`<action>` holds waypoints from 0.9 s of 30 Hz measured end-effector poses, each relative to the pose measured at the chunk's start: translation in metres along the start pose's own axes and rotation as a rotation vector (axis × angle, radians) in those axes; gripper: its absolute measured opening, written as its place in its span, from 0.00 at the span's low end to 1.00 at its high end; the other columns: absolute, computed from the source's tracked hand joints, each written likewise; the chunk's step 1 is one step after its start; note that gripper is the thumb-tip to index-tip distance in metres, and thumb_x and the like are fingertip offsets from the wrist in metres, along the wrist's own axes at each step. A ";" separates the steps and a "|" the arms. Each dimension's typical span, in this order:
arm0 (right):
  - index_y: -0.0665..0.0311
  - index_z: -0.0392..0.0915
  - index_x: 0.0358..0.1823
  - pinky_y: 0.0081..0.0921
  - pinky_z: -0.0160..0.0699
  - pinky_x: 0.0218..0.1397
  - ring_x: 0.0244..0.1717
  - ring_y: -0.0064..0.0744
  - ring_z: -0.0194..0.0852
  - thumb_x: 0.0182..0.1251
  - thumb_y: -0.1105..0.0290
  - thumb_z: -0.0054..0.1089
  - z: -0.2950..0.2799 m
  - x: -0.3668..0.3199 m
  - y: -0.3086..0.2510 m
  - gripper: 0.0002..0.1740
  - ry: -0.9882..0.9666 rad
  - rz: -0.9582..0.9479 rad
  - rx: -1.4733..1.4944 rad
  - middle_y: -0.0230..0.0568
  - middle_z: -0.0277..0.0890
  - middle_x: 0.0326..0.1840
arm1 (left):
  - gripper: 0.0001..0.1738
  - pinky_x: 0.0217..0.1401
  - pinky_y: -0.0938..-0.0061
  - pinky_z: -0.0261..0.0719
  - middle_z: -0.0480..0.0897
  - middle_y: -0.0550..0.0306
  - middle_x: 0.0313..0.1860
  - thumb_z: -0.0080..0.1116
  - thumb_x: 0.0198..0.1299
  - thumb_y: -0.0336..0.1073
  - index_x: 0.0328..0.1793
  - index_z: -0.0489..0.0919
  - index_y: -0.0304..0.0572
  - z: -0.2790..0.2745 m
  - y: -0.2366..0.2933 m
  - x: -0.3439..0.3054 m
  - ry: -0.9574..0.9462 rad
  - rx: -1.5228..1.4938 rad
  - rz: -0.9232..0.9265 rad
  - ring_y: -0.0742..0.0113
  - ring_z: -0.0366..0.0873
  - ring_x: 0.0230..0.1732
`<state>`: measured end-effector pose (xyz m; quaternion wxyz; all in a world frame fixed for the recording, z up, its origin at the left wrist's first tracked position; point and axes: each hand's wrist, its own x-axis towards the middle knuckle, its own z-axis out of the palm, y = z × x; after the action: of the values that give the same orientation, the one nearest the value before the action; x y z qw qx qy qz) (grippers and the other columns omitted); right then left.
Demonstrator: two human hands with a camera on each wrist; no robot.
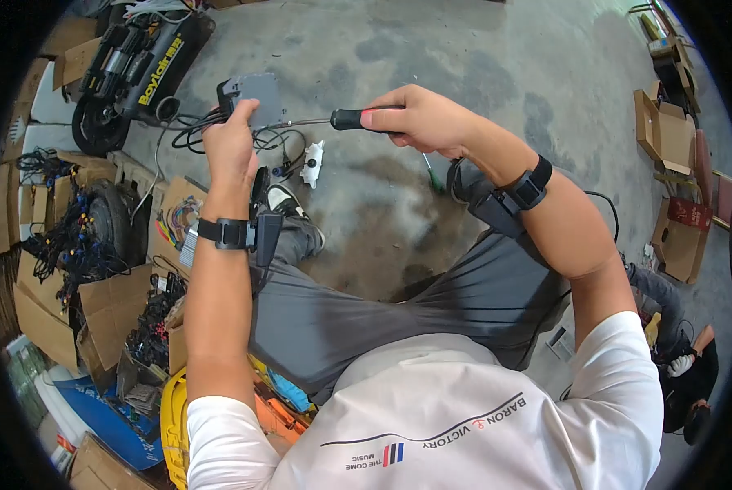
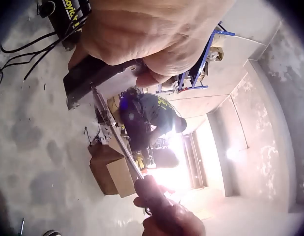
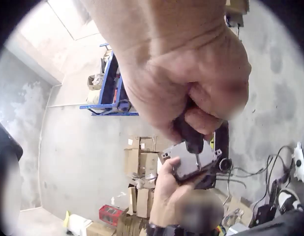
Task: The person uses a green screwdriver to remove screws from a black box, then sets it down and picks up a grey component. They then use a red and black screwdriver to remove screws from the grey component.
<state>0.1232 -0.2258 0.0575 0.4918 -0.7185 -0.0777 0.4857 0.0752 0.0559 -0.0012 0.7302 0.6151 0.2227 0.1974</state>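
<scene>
My left hand [image 1: 230, 153] holds a flat grey metal-cased box [image 1: 264, 91] by its near side, the thumb lying on its face. Black cables [image 1: 193, 135] trail from beside that hand. In my right hand [image 1: 431, 122] is a screwdriver [image 1: 347, 120], gripped by its black handle. Its thin shaft points left, and the tip meets the edge of the box near a corner. From the right wrist, the box [image 3: 190, 160] shows small mounting tabs at its corners, with the screwdriver's handle [image 3: 192, 140] in front of it.
A white bracket-like part [image 1: 312, 166] and a green-handled screwdriver [image 1: 437, 181] lie on the concrete floor. A black machine with yellow lettering [image 1: 162, 73] stands upper left. Cardboard boxes [image 1: 109, 306] and wire bundles [image 1: 60, 245] crowd the left. Another person [image 1: 692, 380] is at the right.
</scene>
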 end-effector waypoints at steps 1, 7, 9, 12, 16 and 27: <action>0.61 0.82 0.51 0.25 0.60 0.19 0.17 0.22 0.60 0.70 0.52 0.59 -0.002 0.011 0.010 0.20 0.050 -0.203 -0.191 0.32 0.70 0.21 | 0.09 0.46 0.75 0.74 0.83 0.57 0.37 0.66 0.51 0.25 0.39 0.82 0.31 -0.003 -0.004 0.001 0.003 0.002 -0.004 0.69 0.78 0.37; 0.62 0.81 0.54 0.35 0.74 0.32 0.23 0.41 0.74 0.65 0.60 0.61 -0.006 0.012 0.013 0.19 0.184 -0.754 -0.866 0.42 0.78 0.24 | 0.10 0.45 0.75 0.74 0.83 0.59 0.36 0.66 0.50 0.24 0.40 0.82 0.32 -0.007 -0.014 -0.006 -0.006 0.058 -0.135 0.70 0.78 0.36; 0.62 0.82 0.52 0.37 0.75 0.32 0.24 0.45 0.76 0.64 0.61 0.61 -0.001 0.006 0.011 0.18 0.227 -0.789 -1.014 0.44 0.78 0.24 | 0.09 0.45 0.75 0.75 0.83 0.57 0.37 0.66 0.51 0.24 0.40 0.82 0.30 -0.008 -0.012 -0.010 -0.040 0.078 -0.188 0.69 0.79 0.36; 0.63 0.82 0.51 0.37 0.75 0.32 0.24 0.47 0.76 0.64 0.61 0.60 0.002 0.001 0.008 0.18 0.265 -0.797 -0.979 0.43 0.77 0.21 | 0.09 0.43 0.73 0.77 0.83 0.54 0.37 0.67 0.51 0.25 0.39 0.82 0.27 -0.007 0.000 -0.011 -0.023 0.074 -0.236 0.67 0.81 0.36; 0.65 0.81 0.52 0.32 0.72 0.28 0.18 0.37 0.72 0.66 0.62 0.60 0.002 0.007 0.015 0.18 0.191 -0.716 -0.654 0.42 0.78 0.24 | 0.12 0.42 0.66 0.81 0.84 0.53 0.42 0.68 0.56 0.29 0.45 0.82 0.30 -0.012 0.000 -0.001 -0.038 0.108 -0.244 0.63 0.83 0.42; 0.66 0.78 0.48 0.18 0.41 0.11 0.10 0.13 0.48 0.75 0.58 0.52 -0.015 0.000 -0.002 0.17 -0.033 -0.020 0.325 0.39 0.76 0.24 | 0.18 0.43 0.62 0.84 0.83 0.47 0.44 0.68 0.55 0.32 0.47 0.80 0.24 0.000 0.009 0.005 -0.004 0.057 -0.336 0.58 0.83 0.42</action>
<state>0.1358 -0.2345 0.0593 0.6049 -0.6206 -0.0132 0.4988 0.0788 0.0603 0.0073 0.7356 0.5900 0.3265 0.0648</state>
